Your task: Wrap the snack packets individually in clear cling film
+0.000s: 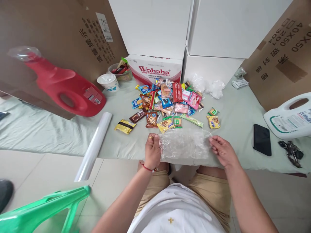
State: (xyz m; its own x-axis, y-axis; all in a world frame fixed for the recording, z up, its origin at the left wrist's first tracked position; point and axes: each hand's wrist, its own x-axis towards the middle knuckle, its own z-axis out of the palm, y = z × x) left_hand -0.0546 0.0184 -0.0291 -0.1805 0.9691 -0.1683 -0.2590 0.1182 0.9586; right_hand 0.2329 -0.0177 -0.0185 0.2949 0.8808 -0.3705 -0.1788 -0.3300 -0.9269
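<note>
A clear plastic bag (186,145) is stretched sideways between my two hands, over the front edge of the table. My left hand (153,149) is closed on its left end, thumb on top. At the other end, my right hand (222,149) pinches the bag's edge between thumb and fingers. Just beyond the bag lies a heap of small wrapped snacks (166,100) in many colours. Nearest to the bag are a yellow cookie packet (166,125) and a green-and-clear cracker packet (177,122). Another yellow cookie packet (213,122) lies apart on the right.
Behind the heap stand a Wahaha carton (155,69) and white boxes (213,64). Left are a red jug (70,87), a paper cup (108,82) and a white roll (94,145) overhanging the edge. Right are a black phone (262,139), keys (293,152) and a white jug (289,118).
</note>
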